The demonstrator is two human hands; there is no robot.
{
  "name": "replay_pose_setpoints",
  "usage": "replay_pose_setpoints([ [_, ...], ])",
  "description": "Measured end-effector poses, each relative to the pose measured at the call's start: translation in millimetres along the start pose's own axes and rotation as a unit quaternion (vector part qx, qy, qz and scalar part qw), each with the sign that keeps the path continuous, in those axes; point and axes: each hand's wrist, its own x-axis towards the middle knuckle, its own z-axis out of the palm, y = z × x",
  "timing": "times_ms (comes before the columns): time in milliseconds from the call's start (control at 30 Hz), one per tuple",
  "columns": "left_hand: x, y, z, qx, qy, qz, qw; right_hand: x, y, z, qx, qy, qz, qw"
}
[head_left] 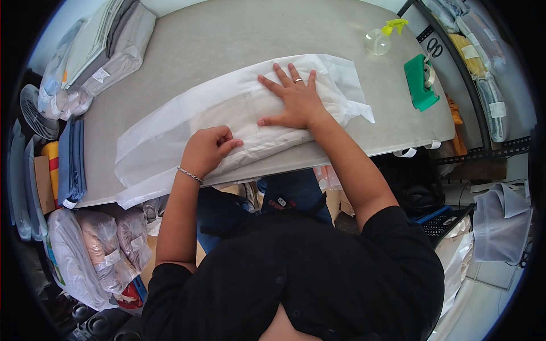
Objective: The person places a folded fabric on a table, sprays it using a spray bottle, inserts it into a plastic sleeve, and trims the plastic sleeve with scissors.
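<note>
A long translucent white plastic bag with folded white cloth inside lies slantwise across the grey table. My right hand, a ring on one finger, rests flat on the bag's upper right part with its fingers spread. Closer to the table's front edge, my left hand has its fingers curled in and its thumb alongside, closed on the bag's near side. Its fingertips are partly hidden. The bag's right end is loose and crumpled into a point.
A spray bottle with a yellow-green head and a green tape dispenser stand at the table's right. Bagged folded fabrics are stacked at the back left. Scissors hang by the right shelf. A fan is at far left.
</note>
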Motion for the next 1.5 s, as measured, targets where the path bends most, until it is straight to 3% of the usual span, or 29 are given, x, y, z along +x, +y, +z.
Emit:
replay_pose_setpoints([
  [633,0,-2,0,0.009,-0.013,-0.011,1.0,-2,-5,-2,0.016,0.004,0.003,1.0],
  [700,0,-4,-1,0.002,-0.005,-0.012,1.0,-12,-20,-8,0.092,0.088,-0.08,0.989],
  [800,0,-2,-2,0.015,-0.009,-0.012,1.0,-22,-46,-29,0.226,0.063,-0.13,0.964],
  [833,0,-1,-3,0.015,-0.014,-0.012,1.0,-22,-53,-30,0.239,0.109,-0.156,0.952],
  [867,0,-1,-4,0.017,-0.019,-0.011,1.0,-22,-55,-26,0.244,0.105,-0.16,0.951],
  [933,1,-6,-1,0.012,-0.017,-0.01,1.0,-22,-55,-18,0.259,0.003,-0.154,0.954],
  [1200,-11,-20,-17,0.005,-0.023,0.017,1.0,-15,-53,-10,0.255,-0.017,-0.161,0.953],
  [1267,-30,-37,-37,0.031,-0.018,0.097,0.995,-15,-54,-10,0.254,-0.021,-0.156,0.954],
  [1367,-67,-72,-83,0.034,-0.105,-0.03,0.993,-14,-55,-12,0.267,-0.031,-0.143,0.953],
  [1500,-136,-139,-128,-0.086,-0.056,-0.17,0.98,-13,-56,-14,0.261,-0.042,-0.128,0.956],
])
